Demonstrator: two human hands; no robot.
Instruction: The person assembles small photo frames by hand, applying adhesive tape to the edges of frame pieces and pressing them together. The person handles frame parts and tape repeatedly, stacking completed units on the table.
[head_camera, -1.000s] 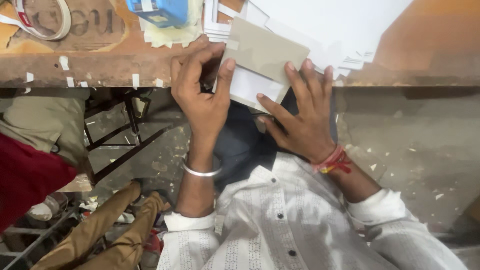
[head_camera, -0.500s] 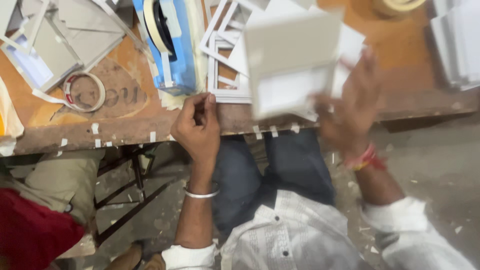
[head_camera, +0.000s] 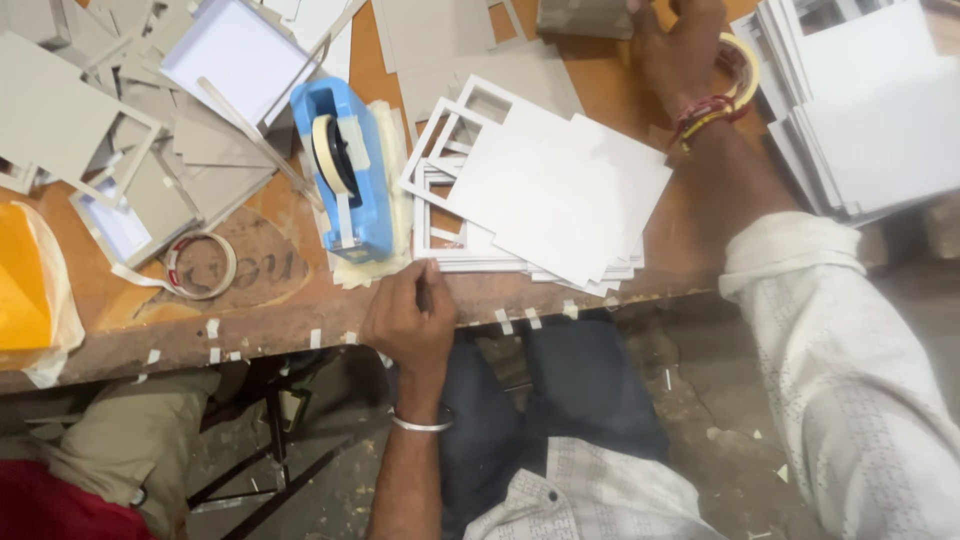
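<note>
- The left hand, low centre of the frame, pinches a short tape strip off the bench edge, below the blue tape dispenser.
- The right hand, at the top right, reaches over a tape roll; whether it grips anything cannot be told.
- The stack of white card frames lies mid-frame, seemingly assembled.
- Loose grey card pieces at the upper left look unprocessed.

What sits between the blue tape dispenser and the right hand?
In the head view, a stack of white card frames and sheets lies between the tape dispenser and right hand.
</note>
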